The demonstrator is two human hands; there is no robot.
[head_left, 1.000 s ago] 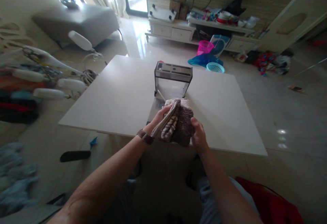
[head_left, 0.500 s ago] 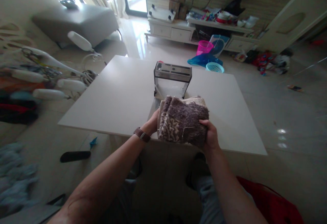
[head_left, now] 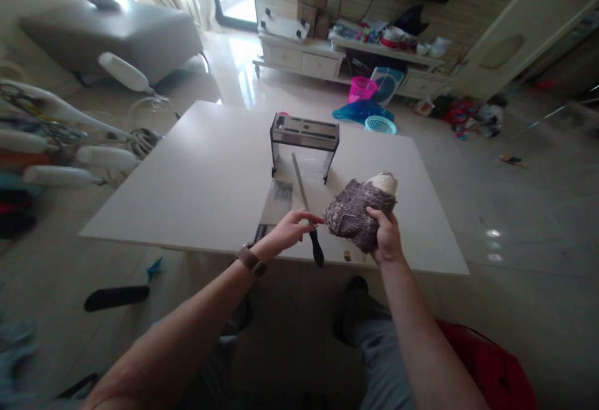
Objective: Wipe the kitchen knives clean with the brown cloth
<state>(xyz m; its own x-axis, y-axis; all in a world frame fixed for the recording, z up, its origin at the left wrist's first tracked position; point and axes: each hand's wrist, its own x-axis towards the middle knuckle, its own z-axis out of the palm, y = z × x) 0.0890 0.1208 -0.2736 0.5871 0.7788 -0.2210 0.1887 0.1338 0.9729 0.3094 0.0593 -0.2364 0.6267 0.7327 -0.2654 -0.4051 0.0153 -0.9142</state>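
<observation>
In my right hand (head_left: 387, 234) is a bunched, shaggy brown and beige cloth (head_left: 358, 213), held above the table's near right part. My left hand (head_left: 294, 226) has its fingers stretched toward the cloth's left edge; whether a fingertip touches it I cannot tell. Below those fingers lies a long, narrow-bladed knife (head_left: 302, 191) with a black handle, partly covered by them. Left of it is a flat grey rectangular piece (head_left: 277, 201) with a dark near end. Behind stands a knife holder (head_left: 306, 130) with a slotted top and clear sides.
The white table (head_left: 201, 179) carries a small sticker (head_left: 347, 256) at its near edge. White lamp arms (head_left: 107, 157) reach in at left. Beyond the table are a pink basket (head_left: 362, 88), a light blue basket (head_left: 380, 125) and a low cabinet (head_left: 299, 60). A red bag (head_left: 482, 360) lies at lower right.
My left hand has let go of the cloth, and my right hand alone holds it, now turned and shifted right. The knife and grey piece have come into view.
</observation>
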